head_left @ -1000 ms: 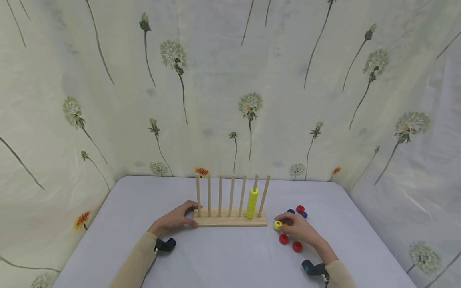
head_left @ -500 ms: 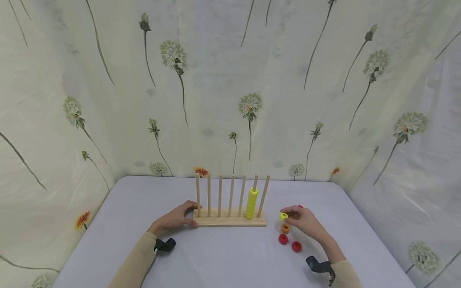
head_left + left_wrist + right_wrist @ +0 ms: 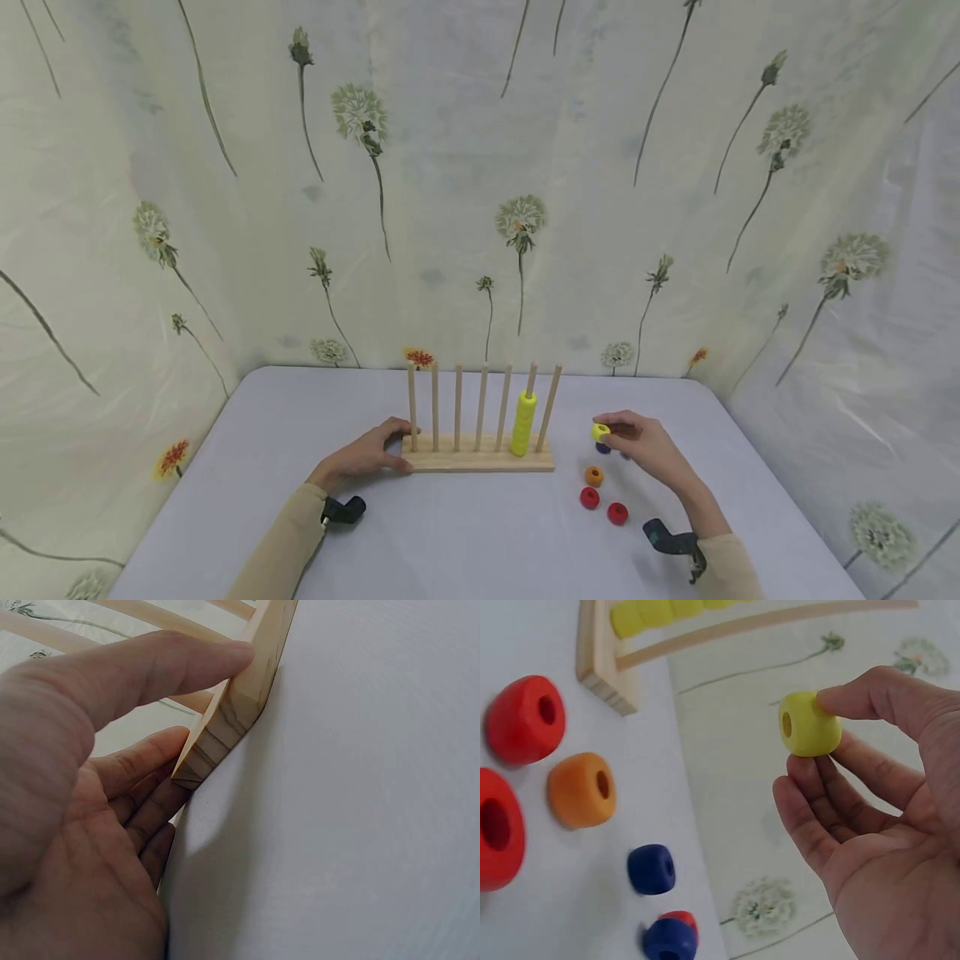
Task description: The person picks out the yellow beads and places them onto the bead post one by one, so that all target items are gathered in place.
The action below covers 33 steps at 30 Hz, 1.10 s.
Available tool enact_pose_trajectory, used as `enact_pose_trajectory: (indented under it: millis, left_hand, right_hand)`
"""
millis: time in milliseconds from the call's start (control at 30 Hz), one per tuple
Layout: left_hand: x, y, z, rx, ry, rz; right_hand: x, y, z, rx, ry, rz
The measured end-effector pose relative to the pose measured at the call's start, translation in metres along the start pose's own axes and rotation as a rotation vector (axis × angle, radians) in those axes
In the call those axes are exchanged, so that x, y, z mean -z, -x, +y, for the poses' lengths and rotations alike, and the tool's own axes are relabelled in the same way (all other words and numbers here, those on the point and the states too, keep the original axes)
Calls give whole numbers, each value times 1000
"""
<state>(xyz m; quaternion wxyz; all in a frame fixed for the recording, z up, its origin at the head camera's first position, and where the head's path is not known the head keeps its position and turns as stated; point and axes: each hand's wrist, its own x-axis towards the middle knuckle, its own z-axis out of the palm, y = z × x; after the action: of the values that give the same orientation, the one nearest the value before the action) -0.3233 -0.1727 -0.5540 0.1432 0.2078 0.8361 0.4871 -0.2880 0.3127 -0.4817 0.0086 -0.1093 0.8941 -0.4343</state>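
Note:
My right hand (image 3: 643, 446) pinches a yellow bead (image 3: 810, 724) between thumb and fingers. The bead is raised off the table, and its hole shows in the right wrist view. My left hand (image 3: 367, 454) grips the left end of a wooden peg rack (image 3: 480, 463), thumb at the front edge and fingers behind. In the left wrist view the thumb (image 3: 172, 667) lies against the base's end. The rack has several upright pegs in a row. A stack of yellow beads (image 3: 523, 425) sits on the second peg from the right; the other pegs are bare.
Right of the rack lie an orange bead (image 3: 594, 476) and two red beads, one nearer the rack (image 3: 589, 497). A blue bead (image 3: 651, 868) and another blue bead (image 3: 670, 941), partly covering a red one (image 3: 688, 921), lie farther back. A flowered curtain (image 3: 450, 208) hangs behind the table.
My right hand has lifted the yellow bead and moved it back and to the right, uncovering the orange bead. The left hand and the rack have stayed nearly still.

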Motion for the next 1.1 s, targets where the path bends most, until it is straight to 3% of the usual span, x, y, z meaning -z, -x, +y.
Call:
enact_pose_trajectory:
  millis: [700, 1100]
  left_hand:
    - [0, 0, -2, -10, 3, -13]
    - [-1, -2, -7, -11, -13, -11]
  right_hand:
    - [11, -10, -47, 50, -12, 108]
    - [19, -16, -71, 89, -6, 122]
